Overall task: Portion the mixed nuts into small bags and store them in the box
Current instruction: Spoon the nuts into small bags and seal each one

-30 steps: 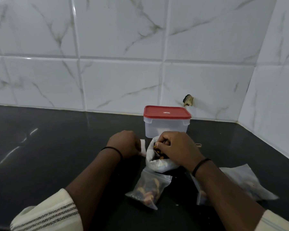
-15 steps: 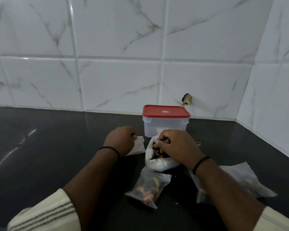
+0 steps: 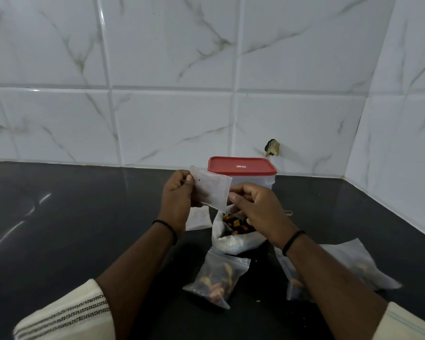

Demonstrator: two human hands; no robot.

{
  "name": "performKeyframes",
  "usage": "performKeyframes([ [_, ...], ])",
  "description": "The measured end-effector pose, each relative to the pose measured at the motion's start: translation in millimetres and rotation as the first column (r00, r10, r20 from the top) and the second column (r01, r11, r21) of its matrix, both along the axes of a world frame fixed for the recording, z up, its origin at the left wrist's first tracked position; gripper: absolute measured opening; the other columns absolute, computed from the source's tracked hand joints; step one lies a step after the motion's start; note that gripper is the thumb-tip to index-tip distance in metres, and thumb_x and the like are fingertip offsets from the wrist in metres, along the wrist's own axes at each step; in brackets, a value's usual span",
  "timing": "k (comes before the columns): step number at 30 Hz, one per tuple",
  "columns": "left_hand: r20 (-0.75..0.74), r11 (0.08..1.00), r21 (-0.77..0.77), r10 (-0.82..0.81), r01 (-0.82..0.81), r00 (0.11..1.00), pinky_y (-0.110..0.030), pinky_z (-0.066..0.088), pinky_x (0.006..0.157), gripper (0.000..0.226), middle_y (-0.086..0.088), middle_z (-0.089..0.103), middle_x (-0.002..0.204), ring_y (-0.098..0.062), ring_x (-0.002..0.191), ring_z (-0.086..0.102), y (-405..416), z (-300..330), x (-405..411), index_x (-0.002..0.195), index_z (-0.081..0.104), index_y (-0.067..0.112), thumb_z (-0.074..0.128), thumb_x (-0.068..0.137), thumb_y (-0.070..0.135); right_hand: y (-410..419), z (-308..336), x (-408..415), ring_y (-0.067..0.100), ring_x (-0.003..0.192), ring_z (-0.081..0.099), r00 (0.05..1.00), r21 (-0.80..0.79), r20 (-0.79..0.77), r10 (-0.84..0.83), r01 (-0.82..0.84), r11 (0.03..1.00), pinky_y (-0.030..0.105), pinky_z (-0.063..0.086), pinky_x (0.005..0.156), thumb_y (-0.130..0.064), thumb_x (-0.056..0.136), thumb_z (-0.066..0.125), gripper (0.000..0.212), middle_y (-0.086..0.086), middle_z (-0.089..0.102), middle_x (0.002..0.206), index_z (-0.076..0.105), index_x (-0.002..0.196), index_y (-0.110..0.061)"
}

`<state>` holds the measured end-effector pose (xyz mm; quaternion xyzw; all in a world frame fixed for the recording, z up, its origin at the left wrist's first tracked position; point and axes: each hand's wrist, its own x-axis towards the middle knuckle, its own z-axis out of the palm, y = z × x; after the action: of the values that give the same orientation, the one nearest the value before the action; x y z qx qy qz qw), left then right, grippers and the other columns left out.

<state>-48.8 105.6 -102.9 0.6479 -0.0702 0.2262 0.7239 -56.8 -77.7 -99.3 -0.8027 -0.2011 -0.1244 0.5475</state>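
My left hand [image 3: 177, 192] pinches an empty small clear bag [image 3: 211, 190] by its left edge and holds it up in front of the box. My right hand [image 3: 255, 207] pinches the same bag at its lower right corner, just above the open white bag of mixed nuts [image 3: 233, 234]. A filled small bag [image 3: 216, 278] lies flat on the counter in front of the nut bag. The clear box with a red lid [image 3: 241, 168] stands shut at the back, by the wall.
More small bags [image 3: 349, 266] with a few nuts lie at the right, partly under my right forearm. Another empty bag [image 3: 198, 218] lies flat below my left hand. The black counter [image 3: 59, 217] meets tiled walls at the back and right.
My left hand has lifted an empty bag off the counter. My right hand has come out of the nut bag and taken hold of the empty bag's corner.
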Motion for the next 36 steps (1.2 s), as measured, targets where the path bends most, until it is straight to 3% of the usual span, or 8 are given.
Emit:
performKeyframes([
  [2,-0.023,1.0,0.021,0.001,0.0,1.0,-0.029,0.049,0.055,0.024,-0.009,0.06,0.085,-0.016,0.071,0.055,-1.7,-1.0,0.5,0.092,0.057,0.009,0.037,0.104,0.01,0.5,2.8,-3.2,0.01,0.068,0.071,0.999,0.086,-0.013,0.029,-0.028,0.996,0.016,0.05,0.057,-0.015,0.097,0.062,0.011,0.0,0.075,0.082,0.071,0.093,-0.021],
  [6,-0.053,1.0,0.019,-0.002,0.003,0.999,-0.03,0.049,0.056,0.023,-0.01,0.062,0.088,-0.019,0.074,0.055,-4.8,-1.8,-0.2,0.094,0.058,0.008,0.037,0.104,0.01,1.6,7.2,-7.3,0.016,0.07,0.072,0.995,0.164,-0.033,0.099,-0.092,0.982,0.022,0.056,0.059,-0.024,0.1,0.056,0.019,-0.001,0.076,0.083,0.071,0.092,-0.017],
  [13,-0.09,0.999,0.041,0.002,0.001,0.996,-0.033,0.05,0.058,0.022,-0.012,0.06,0.088,-0.025,0.077,0.054,-7.6,-6.7,3.4,0.101,0.054,-0.006,0.04,0.103,0.012,3.3,4.6,-9.1,0.002,0.044,0.058,0.999,0.094,0.027,0.017,-0.02,0.995,0.013,0.042,0.043,-0.015,0.094,0.066,0.021,0.009,0.065,0.063,0.07,0.09,0.005],
  [18,0.158,0.88,0.343,0.291,-0.328,0.944,-0.022,0.05,0.068,0.016,0.001,0.057,0.091,-0.009,0.079,0.056,-8.3,-6.9,1.4,0.1,0.05,0.019,0.062,0.092,0.027,1.1,2.5,-3.4,0.004,0.043,0.059,0.981,0.064,0.103,-0.166,0.16,0.985,0.019,0.048,0.046,-0.02,0.091,0.071,0.018,0.003,0.069,0.059,0.074,0.08,-0.005],
  [21,0.263,0.878,0.395,0.173,-0.27,0.949,-0.017,0.048,0.061,0.017,0.0,0.06,0.08,-0.007,0.069,0.056,-11.0,-4.6,-5.5,0.09,0.056,0.017,0.07,0.087,0.027,-0.5,2.1,-4.4,0.004,0.044,0.062,0.966,0.061,0.123,-0.226,0.22,0.974,0.017,0.048,0.046,-0.022,0.088,0.075,0.019,0.0,0.069,0.057,0.074,0.076,-0.008],
  [26,0.219,0.876,0.476,-0.034,-0.076,0.975,-0.024,0.054,0.064,0.015,0.001,0.068,0.076,-0.011,0.069,0.065,-23.1,-11.3,-9.5,0.09,0.067,0.017,0.075,0.083,0.028,1.8,-0.6,-4.9,0.006,0.047,0.063,0.953,0.012,0.17,-0.25,0.251,0.968,0.023,0.052,0.047,-0.023,0.084,0.078,0.015,-0.006,0.067,0.055,0.074,0.073,-0.014],
  [32,0.22,0.911,0.41,-0.149,0.047,0.964,-0.024,0.053,0.062,0.011,0.001,0.073,0.077,-0.009,0.065,0.067,-19.5,-8.9,-8.1,0.093,0.075,0.011,0.071,0.087,0.02,-1.1,4.2,-6.7,0.005,0.055,0.066,0.98,0.001,0.191,-0.05,0.05,0.999,0.017,0.052,0.053,-0.017,0.086,0.075,0.003,-0.006,0.073,0.067,0.078,0.085,-0.016],
  [36,0.24,0.92,0.392,-0.116,0.013,0.964,-0.022,0.054,0.062,0.015,-0.001,0.075,0.078,-0.013,0.069,0.07,-16.5,-8.9,-4.9,0.096,0.077,0.012,0.068,0.089,0.021,-3.5,2.7,-4.4,0.0,0.072,0.07,0.98,-0.056,0.199,0.02,-0.009,0.998,0.013,0.054,0.064,-0.013,0.088,0.072,0.015,-0.012,0.074,0.082,0.076,0.101,-0.02],
])
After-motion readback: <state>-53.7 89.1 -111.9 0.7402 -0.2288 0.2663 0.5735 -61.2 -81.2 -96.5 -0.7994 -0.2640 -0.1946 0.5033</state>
